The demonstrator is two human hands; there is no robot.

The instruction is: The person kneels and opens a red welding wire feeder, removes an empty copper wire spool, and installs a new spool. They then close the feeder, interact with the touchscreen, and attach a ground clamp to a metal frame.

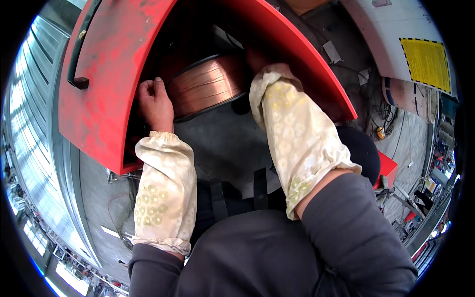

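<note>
A spool of copper-coloured wire with dark flanges sits inside the red metal housing, between my hands. My left hand is at the spool's left end, just inside the housing's left wall. Its fingers are curled and the thumb lies against them; whatever they grip is hidden. At the spool's right end my right hand reaches into deep shadow, mostly covered by the cuff of a patterned cream oversleeve. Its fingers cannot be made out. A matching oversleeve covers my left forearm.
The housing's curved right wall rises beside my right forearm. A black handle is fixed on its left side. Corrugated metal sheeting stands at far left. Cables lie on the floor at right, near a white panel with a yellow label.
</note>
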